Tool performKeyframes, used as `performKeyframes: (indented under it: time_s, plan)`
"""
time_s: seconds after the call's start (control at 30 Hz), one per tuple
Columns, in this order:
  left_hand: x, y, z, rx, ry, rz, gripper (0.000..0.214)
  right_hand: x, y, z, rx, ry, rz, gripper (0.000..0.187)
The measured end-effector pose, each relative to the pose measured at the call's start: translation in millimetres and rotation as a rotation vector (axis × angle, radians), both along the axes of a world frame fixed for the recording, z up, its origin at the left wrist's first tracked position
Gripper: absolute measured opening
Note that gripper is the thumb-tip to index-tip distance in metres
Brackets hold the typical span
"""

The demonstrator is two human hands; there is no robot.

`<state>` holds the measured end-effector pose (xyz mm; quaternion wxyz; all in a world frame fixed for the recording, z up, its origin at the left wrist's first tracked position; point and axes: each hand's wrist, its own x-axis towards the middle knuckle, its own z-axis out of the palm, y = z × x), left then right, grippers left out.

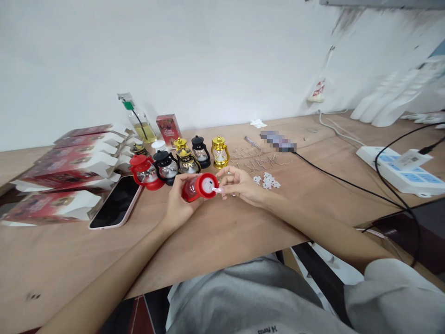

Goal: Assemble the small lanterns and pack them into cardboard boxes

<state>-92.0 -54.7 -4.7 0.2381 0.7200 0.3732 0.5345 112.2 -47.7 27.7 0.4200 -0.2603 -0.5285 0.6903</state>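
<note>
the left hand (180, 200) is gripping a red lantern (198, 187) tipped on its side; the right hand (241, 186) is pinching a small white piece (216, 190) at the lantern's base.

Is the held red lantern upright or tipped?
Tipped: the held red lantern lies sideways in the left hand, its base turned toward the right hand.

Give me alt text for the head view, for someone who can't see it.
A person's left grip holds a red lantern tipped sideways, while the right grip pinches what looks like a small white piece at its base. Behind stand more lanterns; red boxes and a phone lie left.
</note>
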Motion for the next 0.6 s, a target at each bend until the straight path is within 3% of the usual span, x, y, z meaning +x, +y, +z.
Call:
performKeyframes:
  time_s: [0.17,0.33,0.6]
  plan:
    - [-1.3,2.9,-1.1,-0.072,-0.07,0.003,0.06,-0.6,-0.6,-1.1,-0.016,0.028,-0.022,0.044]
    - [2.3,-1.7,2.0,-0.069,-0.082,-0.085,0.059,-0.9,-2.6,0.1,-0.016,0.031,0.01,0.046]
    - [3.8,-5.5,4.3,0.038,-0.035,-0.099,0.059,-3.1,-7.2,0.4,0.031,0.025,0.044,0.045]
